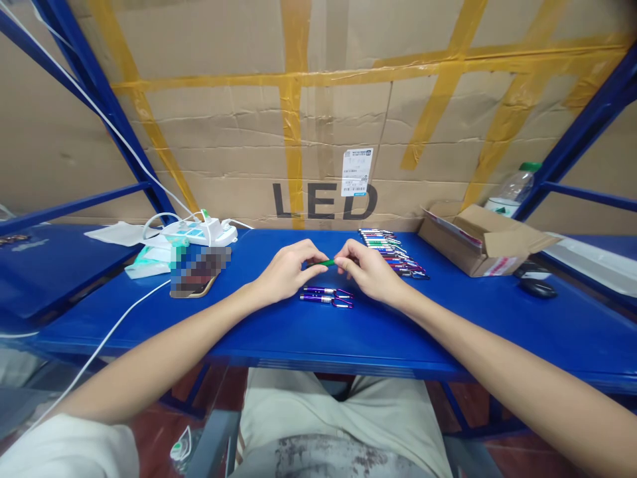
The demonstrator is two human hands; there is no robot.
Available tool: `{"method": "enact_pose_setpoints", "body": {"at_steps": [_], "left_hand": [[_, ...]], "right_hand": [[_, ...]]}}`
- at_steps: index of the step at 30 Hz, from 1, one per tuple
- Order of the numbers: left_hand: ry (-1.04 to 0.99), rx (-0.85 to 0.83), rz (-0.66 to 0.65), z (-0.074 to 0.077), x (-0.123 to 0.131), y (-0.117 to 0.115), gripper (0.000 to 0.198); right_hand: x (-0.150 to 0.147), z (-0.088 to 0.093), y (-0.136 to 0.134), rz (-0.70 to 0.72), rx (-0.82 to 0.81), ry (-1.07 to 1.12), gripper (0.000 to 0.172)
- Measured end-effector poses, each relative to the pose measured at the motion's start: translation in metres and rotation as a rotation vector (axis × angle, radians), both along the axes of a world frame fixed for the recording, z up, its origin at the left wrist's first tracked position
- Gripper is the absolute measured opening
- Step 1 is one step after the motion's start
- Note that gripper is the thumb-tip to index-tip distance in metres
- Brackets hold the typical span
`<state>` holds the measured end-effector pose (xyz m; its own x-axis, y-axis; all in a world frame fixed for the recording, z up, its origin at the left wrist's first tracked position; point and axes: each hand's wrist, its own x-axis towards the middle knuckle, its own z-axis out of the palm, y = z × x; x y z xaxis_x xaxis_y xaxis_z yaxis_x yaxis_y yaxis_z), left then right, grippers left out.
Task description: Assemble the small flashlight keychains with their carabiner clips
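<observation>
A slim green keychain flashlight (327, 263) is held level between my two hands above the blue table. My left hand (288, 269) pinches one end of it between thumb and fingers. The other end is in the closed fingertips of my right hand (365, 265), which cover part of it. Just below, two purple keychain flashlights (318, 299) with carabiner clips lie side by side on the table. Beyond my right hand, several more keychain flashlights (385, 245) of mixed colours lie in a row, partly hidden by that hand.
An open cardboard box (472, 242) stands at the right, near a black mouse (537, 287) and a clear bottle (515, 189). On the left are a phone (199, 279), a tissue pack (149, 260) and a white power strip (204, 231) with cables. A large taped carton (223, 146) forms the back.
</observation>
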<state>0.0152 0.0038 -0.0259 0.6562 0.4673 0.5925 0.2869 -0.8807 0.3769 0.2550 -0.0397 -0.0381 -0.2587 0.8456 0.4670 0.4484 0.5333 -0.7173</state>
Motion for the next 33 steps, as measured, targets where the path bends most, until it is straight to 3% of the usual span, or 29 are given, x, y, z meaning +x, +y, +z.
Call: {"method": "enact_pose_setpoints", "body": {"at_steps": [8,12,14,20,25,28,33], "left_hand": [[0.164,0.527,0.08,-0.002,-0.002,-0.001,0.025],[0.208,0.695,0.109,-0.003,-0.001,0.001,0.028],[0.213,0.672,0.106,-0.003,-0.001,0.003,0.028],[0.148,0.345,0.066,-0.003,-0.005,0.007,0.025],[0.108,0.219,0.065,-0.003,-0.006,0.008,0.025],[0.075,0.139,0.042,-0.002,-0.005,0.009,0.025],[0.048,0.081,-0.001,-0.003,-0.002,0.005,0.023]], "right_hand": [[-0.009,0.002,-0.002,0.053,-0.39,0.366,0.05],[-0.008,0.004,-0.003,0.064,-0.467,0.391,0.054],[-0.006,0.004,-0.001,0.055,-0.428,0.323,0.052],[0.0,0.005,0.002,0.04,-0.23,0.037,0.034],[0.011,0.007,0.001,0.023,0.182,-0.35,0.018],[0.017,0.006,0.002,0.003,0.373,-0.516,0.021],[0.019,0.005,0.0,-0.003,0.455,-0.66,0.028]]}}
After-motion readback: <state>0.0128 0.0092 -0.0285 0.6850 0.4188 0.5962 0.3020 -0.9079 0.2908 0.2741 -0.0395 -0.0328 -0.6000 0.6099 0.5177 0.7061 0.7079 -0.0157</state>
